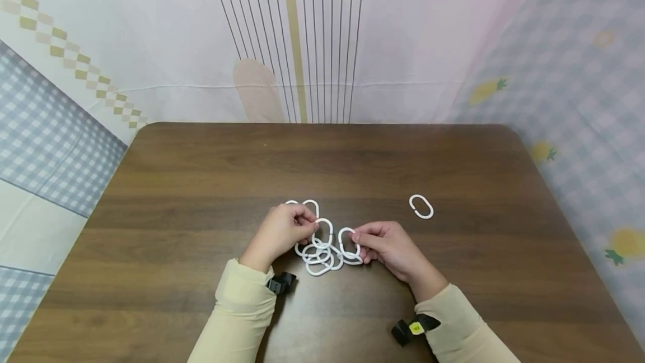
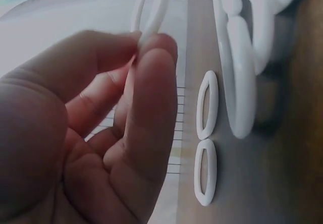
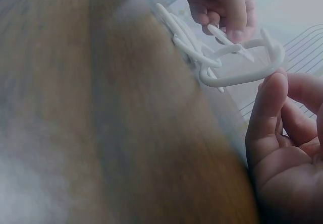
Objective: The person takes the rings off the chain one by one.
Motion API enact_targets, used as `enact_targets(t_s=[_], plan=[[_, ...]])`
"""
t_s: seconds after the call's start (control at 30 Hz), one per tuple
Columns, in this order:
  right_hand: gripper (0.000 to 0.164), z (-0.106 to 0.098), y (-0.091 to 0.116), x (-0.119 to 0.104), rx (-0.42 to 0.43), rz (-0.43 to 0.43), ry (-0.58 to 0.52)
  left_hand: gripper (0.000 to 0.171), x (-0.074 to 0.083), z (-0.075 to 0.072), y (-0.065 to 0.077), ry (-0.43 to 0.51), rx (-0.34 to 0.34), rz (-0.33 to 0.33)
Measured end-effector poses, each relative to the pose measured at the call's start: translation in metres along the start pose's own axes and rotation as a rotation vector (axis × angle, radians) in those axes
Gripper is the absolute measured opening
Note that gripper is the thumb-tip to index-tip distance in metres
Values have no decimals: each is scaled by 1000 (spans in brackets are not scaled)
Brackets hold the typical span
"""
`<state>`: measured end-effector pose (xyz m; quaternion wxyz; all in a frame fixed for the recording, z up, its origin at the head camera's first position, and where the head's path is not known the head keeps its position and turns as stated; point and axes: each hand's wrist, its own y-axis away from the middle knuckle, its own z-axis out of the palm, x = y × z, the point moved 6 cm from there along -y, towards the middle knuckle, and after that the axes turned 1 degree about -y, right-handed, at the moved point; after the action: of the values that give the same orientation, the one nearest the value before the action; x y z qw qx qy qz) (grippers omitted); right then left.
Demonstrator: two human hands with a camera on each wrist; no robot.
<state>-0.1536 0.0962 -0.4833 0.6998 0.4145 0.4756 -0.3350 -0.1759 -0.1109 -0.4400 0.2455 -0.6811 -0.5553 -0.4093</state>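
My left hand (image 1: 282,233) pinches a white oval curtain ring (image 1: 331,231) between thumb and forefinger; its upper part shows in the left wrist view. Between finger and thumb of my right hand (image 1: 394,246) is another white curtain ring (image 1: 340,241), which has a small gap in its side. In the right wrist view this ring (image 3: 241,79) is held tilted, with other rings linked or overlapping at its far end. Below and between both hands lies a cluster of white rings (image 1: 317,274). Two loose rings (image 2: 212,108) lie beyond the left hand, partly hidden by it in the head view.
A single white ring (image 1: 426,217) lies apart on the right of the brown wooden table (image 1: 191,178). Patterned cloth (image 1: 413,32) hangs behind the table's back edge and along both sides. Each wrist wears a black strap with a small camera (image 1: 402,331).
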Motion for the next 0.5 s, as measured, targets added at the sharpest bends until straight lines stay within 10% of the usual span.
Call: enact_targets(t_s=[0.5], plan=[[33,0,-2,1,9,7,6,10,14,-11,-31,-226,41,-51]])
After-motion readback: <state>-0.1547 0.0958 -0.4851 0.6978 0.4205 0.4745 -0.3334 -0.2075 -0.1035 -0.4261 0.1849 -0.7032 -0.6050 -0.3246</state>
